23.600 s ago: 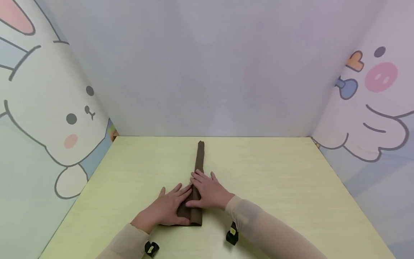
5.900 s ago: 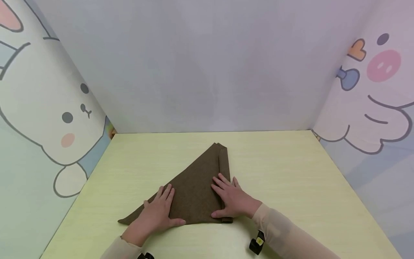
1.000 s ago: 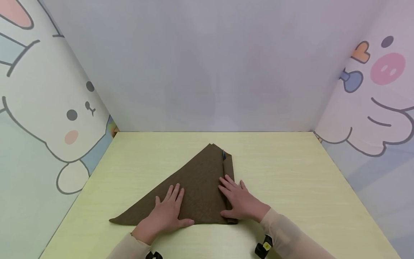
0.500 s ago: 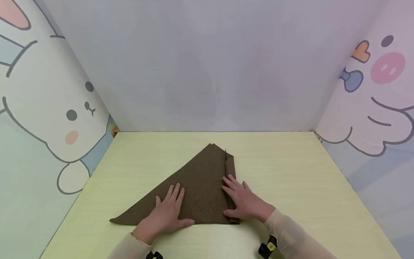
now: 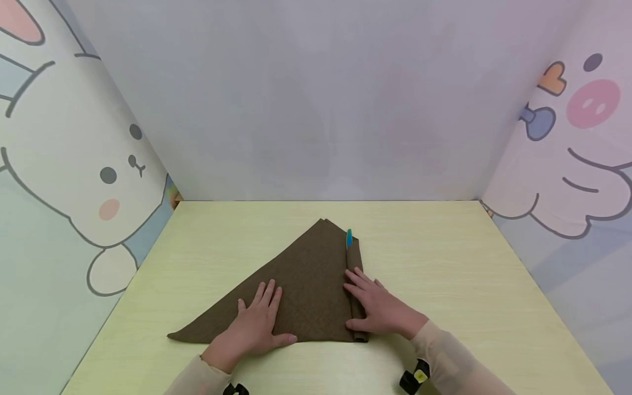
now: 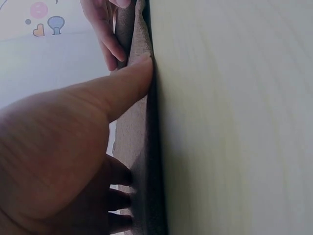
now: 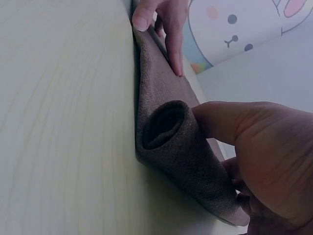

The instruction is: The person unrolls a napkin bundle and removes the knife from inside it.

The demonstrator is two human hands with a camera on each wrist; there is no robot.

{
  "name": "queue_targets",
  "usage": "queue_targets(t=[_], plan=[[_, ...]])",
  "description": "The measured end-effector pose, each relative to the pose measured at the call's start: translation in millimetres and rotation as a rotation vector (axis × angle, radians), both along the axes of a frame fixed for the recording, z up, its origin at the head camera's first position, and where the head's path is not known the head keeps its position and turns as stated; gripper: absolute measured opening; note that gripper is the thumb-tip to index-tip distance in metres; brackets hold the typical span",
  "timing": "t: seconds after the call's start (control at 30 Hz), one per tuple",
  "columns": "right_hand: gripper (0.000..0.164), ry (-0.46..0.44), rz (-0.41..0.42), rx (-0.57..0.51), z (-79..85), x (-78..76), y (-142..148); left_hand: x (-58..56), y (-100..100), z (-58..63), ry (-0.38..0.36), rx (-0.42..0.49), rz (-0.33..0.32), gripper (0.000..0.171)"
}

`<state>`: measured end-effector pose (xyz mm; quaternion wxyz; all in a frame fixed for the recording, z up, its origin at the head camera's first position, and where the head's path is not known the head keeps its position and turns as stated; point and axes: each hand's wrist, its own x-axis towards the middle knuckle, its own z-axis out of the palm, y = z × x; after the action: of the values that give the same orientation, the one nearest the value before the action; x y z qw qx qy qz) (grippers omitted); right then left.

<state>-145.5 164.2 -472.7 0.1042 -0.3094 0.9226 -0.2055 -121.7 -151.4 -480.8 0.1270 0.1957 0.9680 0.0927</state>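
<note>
left hand (image 5: 254, 323) flat, fingers spread, pinning brown cloth (image 5: 301, 285) on desk (image 5: 444, 285) | right hand (image 5: 377, 312) fingers straight on rolled edge (image 5: 356, 285) at 3 o'clock | roll evenly, keep tension

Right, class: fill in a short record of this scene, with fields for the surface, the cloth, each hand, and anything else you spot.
surface: pale yellow-green table
cloth: brown cloth, spread as a triangle, its right edge in a roll
left hand: left hand flat on the cloth, fingers straight
right hand: right hand resting on the roll
other: small blue thing at the roll's far end, too small to identify
</note>
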Motion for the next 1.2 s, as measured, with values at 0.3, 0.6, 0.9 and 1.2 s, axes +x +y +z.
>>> queue_targets(t=[0.3, 0.6, 0.9, 1.2], plan=[[0.079, 0.0, -0.021, -0.021, -1.4, 1.1, 8, -0.5, 0, 0.8, -0.012, 0.0, 0.001, 0.112], [0.078, -0.021, -0.029, -0.041, -1.4, 2.5, 16, -0.1, -1, -0.4, -0.009, -0.008, -0.003, 0.112], [0.075, 0.001, -0.037, -0.024, -3.0, 4.3, 20, -0.2, 0, 1.4, 0.001, -0.015, -0.003, 0.111], [0.073, 0.035, -0.034, -0.011, -5.0, 5.0, 24, 0.4, 1, 1.0, 0.003, -0.014, 0.0, 0.111]])
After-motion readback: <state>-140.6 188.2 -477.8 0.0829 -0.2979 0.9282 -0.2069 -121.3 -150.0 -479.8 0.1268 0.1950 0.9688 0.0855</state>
